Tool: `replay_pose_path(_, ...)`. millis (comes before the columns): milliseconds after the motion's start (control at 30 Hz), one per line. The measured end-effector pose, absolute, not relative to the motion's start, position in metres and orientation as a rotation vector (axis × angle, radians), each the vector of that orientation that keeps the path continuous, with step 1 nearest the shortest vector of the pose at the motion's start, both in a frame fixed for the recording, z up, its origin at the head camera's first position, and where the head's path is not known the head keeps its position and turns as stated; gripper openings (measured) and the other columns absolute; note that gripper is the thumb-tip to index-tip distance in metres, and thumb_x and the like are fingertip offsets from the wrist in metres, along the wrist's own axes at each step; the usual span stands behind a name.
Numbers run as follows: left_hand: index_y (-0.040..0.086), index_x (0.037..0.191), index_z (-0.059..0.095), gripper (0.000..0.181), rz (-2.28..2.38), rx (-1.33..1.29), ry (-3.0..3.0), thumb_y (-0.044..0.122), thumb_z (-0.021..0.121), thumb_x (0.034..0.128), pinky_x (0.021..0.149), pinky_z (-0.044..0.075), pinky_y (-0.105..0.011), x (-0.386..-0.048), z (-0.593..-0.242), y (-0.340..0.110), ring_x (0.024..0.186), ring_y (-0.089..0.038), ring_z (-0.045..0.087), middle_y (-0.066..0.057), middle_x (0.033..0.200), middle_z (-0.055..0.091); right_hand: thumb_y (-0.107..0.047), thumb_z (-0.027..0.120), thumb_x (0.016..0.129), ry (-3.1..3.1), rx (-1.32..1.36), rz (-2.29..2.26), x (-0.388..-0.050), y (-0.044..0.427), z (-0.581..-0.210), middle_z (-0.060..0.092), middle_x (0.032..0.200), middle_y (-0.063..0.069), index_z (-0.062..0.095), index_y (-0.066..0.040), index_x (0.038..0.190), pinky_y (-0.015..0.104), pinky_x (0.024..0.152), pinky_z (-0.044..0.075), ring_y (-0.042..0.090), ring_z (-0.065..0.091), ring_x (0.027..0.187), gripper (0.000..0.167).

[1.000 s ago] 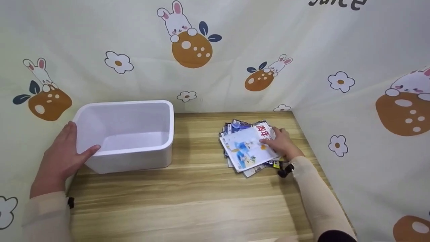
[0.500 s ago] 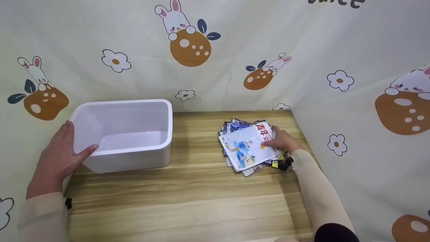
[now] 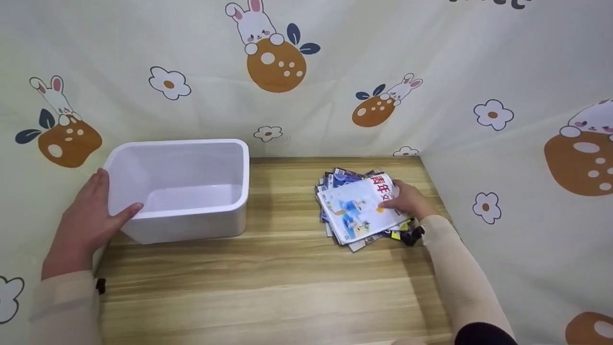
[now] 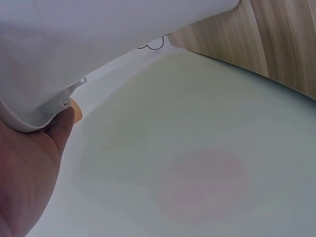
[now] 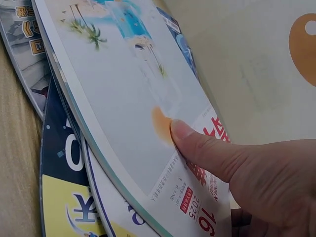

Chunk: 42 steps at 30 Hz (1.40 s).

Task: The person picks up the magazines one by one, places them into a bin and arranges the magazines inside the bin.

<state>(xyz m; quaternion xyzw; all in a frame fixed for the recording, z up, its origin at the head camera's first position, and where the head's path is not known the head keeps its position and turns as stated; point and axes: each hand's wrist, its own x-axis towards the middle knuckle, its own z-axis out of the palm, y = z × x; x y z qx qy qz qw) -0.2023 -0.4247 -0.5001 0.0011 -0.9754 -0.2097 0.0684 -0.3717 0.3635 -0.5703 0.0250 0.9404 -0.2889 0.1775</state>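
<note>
A white plastic bin (image 3: 191,225) stands at the left of the wooden table, with nothing seen inside. My left hand (image 3: 86,223) grips its left front corner, thumb over the front rim and fingers along the left side. From the left wrist view, that hand (image 4: 29,173) holds the bin just under its rim. On the right lies an untidy pile of magazines. My right hand (image 3: 412,201) pinches the top one, a magazine (image 3: 361,203) with a white cover. Its thumb presses the cover in the right wrist view, and the other fingers are mostly hidden behind the edge.
Below the white cover, other magazines (image 5: 59,148) stick out at several angles. Pale curtains (image 3: 325,110) printed with rabbits and flowers hang close behind the wooden table (image 3: 268,287) and along both sides.
The right thumb has shifted slightly on the cover, and the top magazine's right edge lifts and bends a little. The left hand keeps its place on the bin.
</note>
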Motion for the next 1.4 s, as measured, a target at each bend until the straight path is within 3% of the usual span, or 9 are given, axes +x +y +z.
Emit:
replay_pose_path(333, 0.001, 0.175, -0.006, 0.123, -0.642, 0.004, -2.922, 0.069, 0.065, 0.1009, 0.115, 0.018, -0.089, -0.204, -0.500, -0.424, 0.164, -0.058, 0.009, -0.032, 0.181, 0.001, -0.047, 0.097, 0.085, 2.832, 0.112, -0.538, -0.365, 0.349, -0.555, 0.058, 0.152, 0.035, 0.048, 0.010, 0.159, 0.063, 0.116, 0.050, 0.050, 0.062, 0.131, 0.106)
replay_pose_path(600, 0.001, 0.176, -0.005, 0.124, -0.644, -0.004, -2.919, 0.069, 0.066, 0.1004, 0.113, 0.020, -0.090, -0.204, -0.500, -0.424, 0.164, -0.059, 0.010, -0.032, 0.181, 0.001, -0.024, 0.093, 0.088, 2.775, 0.039, -0.706, -0.368, 0.362, -0.551, 0.060, 0.145, 0.037, 0.047, 0.015, 0.155, 0.061, 0.113, 0.052, 0.051, 0.062, 0.127, 0.090)
replay_pose_path(800, 0.000, 0.175, -0.006, 0.123, -0.641, 0.002, -2.921, 0.068, 0.066, 0.1009, 0.114, 0.018, -0.090, -0.204, -0.501, -0.425, 0.165, -0.058, 0.007, -0.032, 0.181, -0.001, -0.028, 0.090, 0.094, 2.627, -0.076, -0.879, -0.372, 0.379, -0.553, 0.063, 0.139, 0.027, 0.049, 0.004, 0.153, 0.044, 0.095, 0.062, 0.036, 0.066, 0.114, 0.078)
replay_pose_path(933, 0.002, 0.176, -0.005, 0.123, -0.650, -0.005, -2.911, 0.068, 0.066, 0.1003, 0.115, 0.018, -0.089, -0.205, -0.501, -0.425, 0.165, -0.057, 0.009, -0.031, 0.181, 0.001, -0.028, 0.090, 0.094, 2.496, -0.073, -1.046, -0.370, 0.387, -0.559, 0.063, 0.135, 0.022, 0.046, -0.001, 0.152, 0.036, 0.091, 0.063, 0.030, 0.068, 0.110, 0.077)
replay_pose_path(1200, -0.002, 0.175, -0.005, 0.123, -0.652, 0.003, -2.917, 0.069, 0.064, 0.1016, 0.118, 0.018, -0.088, -0.207, -0.502, -0.427, 0.165, -0.058, 0.009, -0.035, 0.179, 0.003, -0.020, 0.091, 0.093, 2.343, -0.043, -1.326, -0.372, 0.394, -0.570, 0.065, 0.131, 0.021, 0.039, -0.003, 0.157, 0.036, 0.089, 0.065, 0.029, 0.072, 0.104, 0.084)
replay_pose_path(1400, 0.000, 0.175, -0.006, 0.122, -0.666, 0.020, -2.927, 0.069, 0.063, 0.1018, 0.118, 0.016, -0.087, -0.206, -0.501, -0.426, 0.165, -0.057, 0.006, -0.033, 0.180, 0.000, -0.006, 0.084, 0.098, 2.200, -0.070, -1.539, -0.374, 0.396, -0.576, 0.066, 0.135, 0.024, 0.032, -0.016, 0.170, 0.038, 0.083, 0.068, 0.031, 0.076, 0.103, 0.090)
